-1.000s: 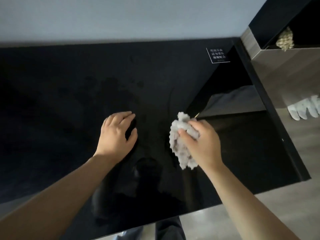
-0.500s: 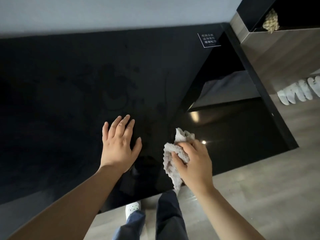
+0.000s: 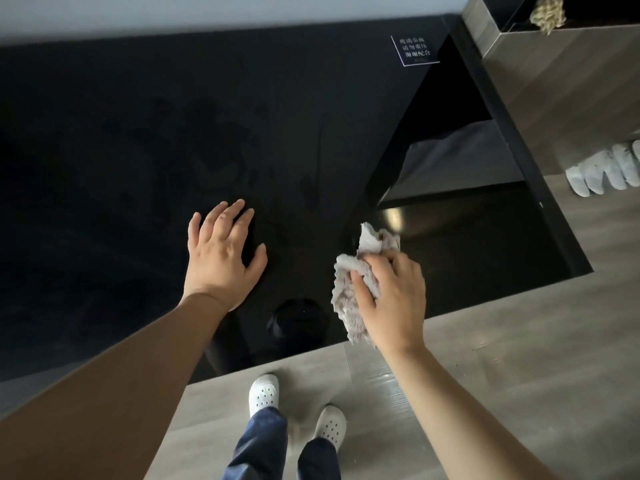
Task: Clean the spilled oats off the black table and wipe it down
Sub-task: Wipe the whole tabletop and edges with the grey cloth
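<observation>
Now, left hand (image 3: 221,258) flat and open-fingered on the black table (image 3: 104,168); right hand (image 3: 394,299) tight around a crumpled grey cloth (image 3: 346,306).

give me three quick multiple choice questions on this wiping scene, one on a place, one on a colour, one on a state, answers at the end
1. Where is the crumpled grey cloth?
A) draped on a chair
B) in the right hand, near the glossy black table's front edge
C) at the table's far left corner

2. What colour are the perforated clogs?
A) red
B) black
C) white

3. How is the left hand?
A) flat on the table, fingers straight
B) a fist
C) pinching the cloth

Answers: 1 B, its fingers curl round the cloth; 2 C, both clogs show white; 3 A, the palm lies spread on the table.
</observation>
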{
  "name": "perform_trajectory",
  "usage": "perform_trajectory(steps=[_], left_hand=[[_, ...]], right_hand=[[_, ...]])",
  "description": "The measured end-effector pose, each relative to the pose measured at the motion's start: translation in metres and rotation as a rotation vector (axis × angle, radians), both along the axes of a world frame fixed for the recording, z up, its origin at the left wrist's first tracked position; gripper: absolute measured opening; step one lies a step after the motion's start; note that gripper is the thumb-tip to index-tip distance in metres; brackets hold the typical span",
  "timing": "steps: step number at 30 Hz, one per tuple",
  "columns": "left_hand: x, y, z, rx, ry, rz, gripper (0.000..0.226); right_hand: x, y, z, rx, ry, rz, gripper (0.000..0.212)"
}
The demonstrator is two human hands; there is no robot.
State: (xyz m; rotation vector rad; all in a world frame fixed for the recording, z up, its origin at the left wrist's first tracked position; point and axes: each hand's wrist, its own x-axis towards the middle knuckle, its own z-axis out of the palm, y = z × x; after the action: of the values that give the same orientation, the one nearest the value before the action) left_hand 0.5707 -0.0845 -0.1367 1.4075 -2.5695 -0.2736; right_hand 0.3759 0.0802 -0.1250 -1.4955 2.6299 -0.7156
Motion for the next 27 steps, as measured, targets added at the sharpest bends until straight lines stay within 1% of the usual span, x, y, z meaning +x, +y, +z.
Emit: perform_trajectory(steps=[6,8,12,14,19,25,27], left_hand=[[-0.001,0.000,0.000,-0.013,0.015,0.017,0.062],[0.000,0.000,-0.001,-0.016,0.009,0.018,0.061],[0.000,0.001,-0.001,-0.015,0.014,0.017,0.061],[-0.001,0.001,0.000,-0.008,0.020,0.027,0.061],[0.000,0.000,0.003,0.006,0.029,0.025,0.061],[0.002,-0.004,0.007,0.060,-0.004,-0.005,0.064],[0.004,-0.009,0.011,0.095,0.029,-0.032,0.062]], right_hand=[[0.021,0.050,0.002,-0.020,-0.086,0.047,0.024],[0.021,0.060,0.007,0.009,-0.125,0.088,0.024],[0.014,0.072,0.023,0.028,-0.269,0.156,0.033],[0.008,0.070,0.034,-0.002,-0.274,0.165,0.032],[-0.008,0.027,0.057,-0.084,-0.314,0.125,0.027],[-0.010,-0.048,0.071,-0.170,-0.270,0.105,0.030],[-0.010,-0.072,0.076,-0.179,-0.267,0.093,0.029]])
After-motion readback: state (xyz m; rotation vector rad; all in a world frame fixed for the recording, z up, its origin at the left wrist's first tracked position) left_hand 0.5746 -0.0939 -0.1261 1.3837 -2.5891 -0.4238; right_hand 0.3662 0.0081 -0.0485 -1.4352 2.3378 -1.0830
